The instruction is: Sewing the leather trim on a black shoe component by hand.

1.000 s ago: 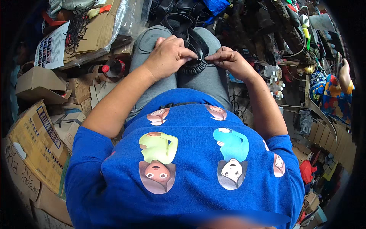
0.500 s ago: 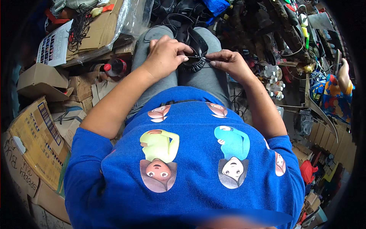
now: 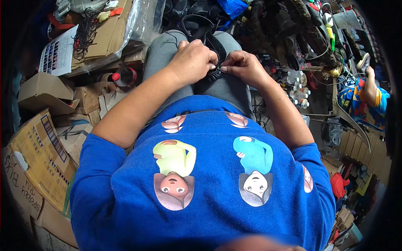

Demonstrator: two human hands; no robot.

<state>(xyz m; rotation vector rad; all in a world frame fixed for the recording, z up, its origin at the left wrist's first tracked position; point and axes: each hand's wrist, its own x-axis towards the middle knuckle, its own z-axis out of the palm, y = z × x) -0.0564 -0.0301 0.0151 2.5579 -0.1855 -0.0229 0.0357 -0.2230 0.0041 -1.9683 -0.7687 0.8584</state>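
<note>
A black strap-like piece (image 3: 218, 47) with a ridged, coil-like lower edge (image 3: 215, 75) rests upright between my thighs. Over its near part, my left hand (image 3: 193, 62) is closed, thumb and forefinger pinched at the left side. My right hand (image 3: 245, 69) comes from the other side in a similar pinch, its fingertips almost meeting the left ones. Both appear to grip ends of a thin thread, though it is mostly hidden by the fingers now. A black cable-like loop (image 3: 197, 16) curves behind the piece.
To the left are a dark bottle with a red cap (image 3: 124, 77), an opened carton (image 3: 46, 93) and flattened cardboard (image 3: 100, 37) with tangled black cord (image 3: 86, 37). Several small bottles (image 3: 298, 88) stand at right. Another person's colourful clothing (image 3: 368, 102) shows at far right.
My hands have drawn together over the black piece; the thin strands that showed between them are now largely covered. At far right, the other person's limb has shifted.
</note>
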